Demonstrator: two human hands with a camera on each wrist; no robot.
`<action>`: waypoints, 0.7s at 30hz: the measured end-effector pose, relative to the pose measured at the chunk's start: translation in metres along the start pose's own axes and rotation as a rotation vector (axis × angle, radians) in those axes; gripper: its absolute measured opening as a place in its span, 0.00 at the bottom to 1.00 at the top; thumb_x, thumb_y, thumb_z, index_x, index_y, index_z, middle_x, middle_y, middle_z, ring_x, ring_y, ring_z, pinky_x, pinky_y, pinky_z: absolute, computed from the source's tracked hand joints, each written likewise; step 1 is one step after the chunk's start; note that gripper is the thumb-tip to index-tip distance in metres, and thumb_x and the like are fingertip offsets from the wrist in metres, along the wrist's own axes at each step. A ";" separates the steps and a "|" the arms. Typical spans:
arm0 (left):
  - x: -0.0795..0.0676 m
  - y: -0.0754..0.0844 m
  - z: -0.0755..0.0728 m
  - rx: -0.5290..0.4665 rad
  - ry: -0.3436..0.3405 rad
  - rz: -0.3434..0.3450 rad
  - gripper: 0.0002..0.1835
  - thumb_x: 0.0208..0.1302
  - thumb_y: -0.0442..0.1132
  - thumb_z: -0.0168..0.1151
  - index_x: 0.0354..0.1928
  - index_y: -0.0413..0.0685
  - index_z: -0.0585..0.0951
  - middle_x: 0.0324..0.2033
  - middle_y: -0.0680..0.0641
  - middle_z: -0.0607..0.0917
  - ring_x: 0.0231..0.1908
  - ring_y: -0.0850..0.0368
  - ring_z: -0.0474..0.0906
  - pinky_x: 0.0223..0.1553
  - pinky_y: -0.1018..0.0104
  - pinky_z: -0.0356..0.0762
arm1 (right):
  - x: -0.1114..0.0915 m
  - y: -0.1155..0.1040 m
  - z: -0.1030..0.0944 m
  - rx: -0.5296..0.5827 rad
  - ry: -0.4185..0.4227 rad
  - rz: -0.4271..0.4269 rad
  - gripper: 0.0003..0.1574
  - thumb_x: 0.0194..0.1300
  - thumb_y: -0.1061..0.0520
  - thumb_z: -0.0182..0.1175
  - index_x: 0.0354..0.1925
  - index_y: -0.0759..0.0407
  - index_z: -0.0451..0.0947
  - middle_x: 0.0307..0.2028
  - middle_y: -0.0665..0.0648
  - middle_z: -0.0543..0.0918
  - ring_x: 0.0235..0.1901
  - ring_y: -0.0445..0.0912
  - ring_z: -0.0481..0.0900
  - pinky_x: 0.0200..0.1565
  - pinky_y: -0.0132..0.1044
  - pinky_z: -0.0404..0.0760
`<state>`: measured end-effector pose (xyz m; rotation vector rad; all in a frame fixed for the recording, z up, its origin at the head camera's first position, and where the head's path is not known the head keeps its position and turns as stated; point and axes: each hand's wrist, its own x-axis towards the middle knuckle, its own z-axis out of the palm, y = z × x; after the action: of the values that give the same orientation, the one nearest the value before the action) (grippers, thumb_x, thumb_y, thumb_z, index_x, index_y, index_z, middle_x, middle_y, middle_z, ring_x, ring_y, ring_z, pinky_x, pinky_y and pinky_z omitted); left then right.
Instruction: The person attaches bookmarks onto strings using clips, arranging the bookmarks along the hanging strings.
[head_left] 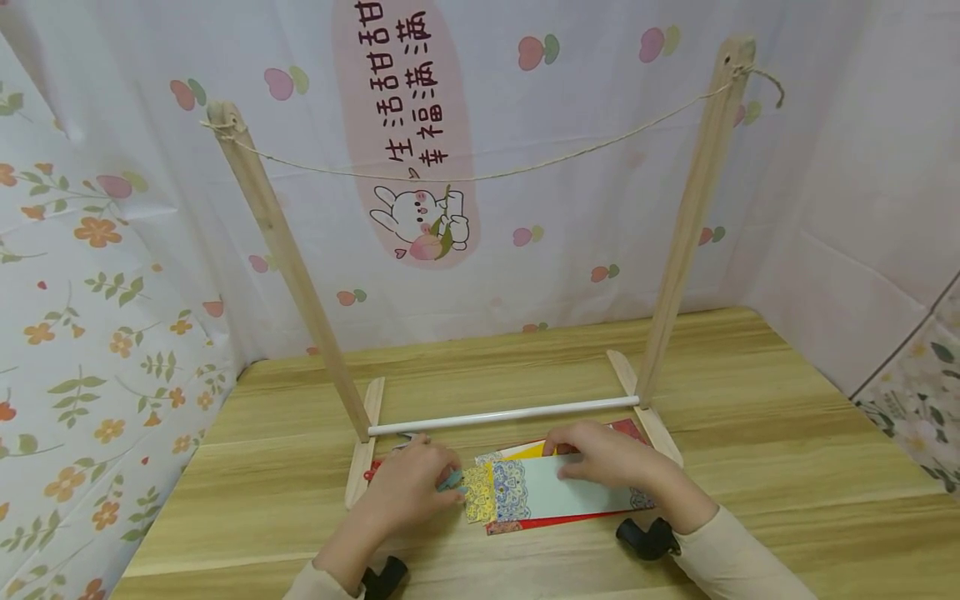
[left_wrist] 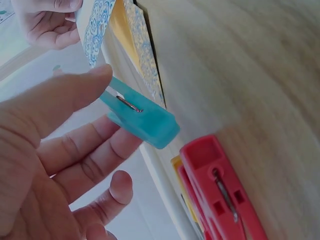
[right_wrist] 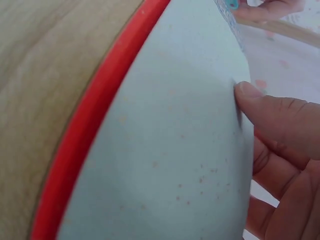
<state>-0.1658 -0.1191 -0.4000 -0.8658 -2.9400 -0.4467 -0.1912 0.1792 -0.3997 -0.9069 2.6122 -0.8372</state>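
My left hand (head_left: 412, 485) pinches a teal clothespin (left_wrist: 145, 120) between thumb and fingers, close to the left ends of the cards. Between thumb and fingers, my right hand (head_left: 611, 457) grips the far edge of a pale blue card (head_left: 542, 490) with blue patterned ends. In the right wrist view, that card bows upward at the pinched edge. Beneath it lie a yellow patterned card (head_left: 478, 498) and a red card (head_left: 555, 525), partly hidden. A red clothespin (left_wrist: 215, 187) lies on the table near my left hand, with a yellow piece behind it.
A wooden frame stands behind the cards, with a left post (head_left: 288, 258), a right post (head_left: 693, 208) and a white rod (head_left: 510, 413) low between them. Slack twine (head_left: 480, 177) spans the post tops. The wooden table (head_left: 255, 492) meets a printed curtain (head_left: 577, 225) at the back.
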 end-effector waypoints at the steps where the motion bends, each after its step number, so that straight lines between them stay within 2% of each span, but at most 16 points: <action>1: 0.000 -0.001 0.000 -0.008 0.003 0.009 0.12 0.52 0.47 0.76 0.35 0.51 0.85 0.22 0.60 0.74 0.33 0.62 0.69 0.34 0.61 0.72 | 0.000 0.001 0.000 0.014 -0.001 -0.007 0.07 0.64 0.60 0.66 0.42 0.52 0.81 0.36 0.43 0.82 0.34 0.36 0.73 0.38 0.32 0.75; 5: 0.002 -0.003 -0.003 -0.034 0.016 0.049 0.14 0.54 0.44 0.75 0.41 0.48 0.86 0.28 0.58 0.81 0.33 0.63 0.69 0.37 0.66 0.76 | 0.000 0.003 -0.002 0.053 0.002 -0.037 0.04 0.68 0.59 0.63 0.41 0.52 0.82 0.35 0.44 0.83 0.32 0.35 0.71 0.36 0.30 0.73; 6: 0.003 -0.003 -0.004 -0.035 0.027 0.062 0.14 0.54 0.43 0.75 0.42 0.48 0.86 0.29 0.57 0.83 0.34 0.64 0.71 0.42 0.64 0.78 | 0.000 0.004 -0.002 0.058 0.006 -0.041 0.04 0.68 0.59 0.62 0.41 0.52 0.82 0.35 0.44 0.83 0.32 0.34 0.71 0.36 0.30 0.73; 7: 0.003 -0.003 -0.005 -0.034 0.034 0.062 0.14 0.55 0.43 0.75 0.42 0.48 0.86 0.31 0.57 0.84 0.35 0.62 0.71 0.38 0.67 0.76 | -0.001 0.004 -0.003 0.063 0.010 -0.043 0.04 0.69 0.59 0.61 0.41 0.52 0.82 0.35 0.45 0.83 0.32 0.34 0.71 0.36 0.30 0.74; 12: 0.007 -0.002 -0.010 0.020 0.122 0.091 0.14 0.53 0.42 0.76 0.42 0.50 0.85 0.36 0.56 0.86 0.38 0.58 0.73 0.33 0.68 0.74 | -0.002 0.005 -0.006 0.084 0.037 -0.049 0.04 0.70 0.60 0.60 0.40 0.53 0.81 0.34 0.45 0.83 0.32 0.34 0.72 0.36 0.30 0.74; 13: 0.008 -0.001 -0.011 0.025 0.140 0.092 0.15 0.52 0.41 0.76 0.42 0.50 0.86 0.36 0.55 0.86 0.38 0.58 0.72 0.30 0.70 0.71 | -0.002 0.005 -0.007 0.088 0.042 -0.050 0.04 0.70 0.61 0.60 0.40 0.54 0.81 0.34 0.45 0.82 0.32 0.34 0.72 0.36 0.30 0.74; 16: 0.013 0.000 -0.016 0.021 0.188 0.098 0.15 0.52 0.40 0.77 0.43 0.49 0.86 0.37 0.54 0.86 0.38 0.57 0.72 0.31 0.70 0.72 | -0.003 0.006 -0.009 0.094 0.063 -0.058 0.04 0.70 0.61 0.60 0.40 0.54 0.81 0.33 0.45 0.81 0.32 0.34 0.71 0.36 0.30 0.74; 21: 0.020 0.003 -0.022 -0.008 0.247 0.088 0.16 0.52 0.36 0.76 0.45 0.48 0.85 0.42 0.53 0.87 0.41 0.56 0.74 0.38 0.65 0.79 | -0.006 0.008 -0.014 0.106 0.092 -0.068 0.05 0.70 0.62 0.59 0.41 0.54 0.81 0.33 0.46 0.81 0.33 0.34 0.72 0.37 0.30 0.75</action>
<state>-0.1817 -0.1123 -0.3761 -0.8671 -2.6668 -0.5192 -0.1959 0.1944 -0.3933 -0.9545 2.5975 -1.0486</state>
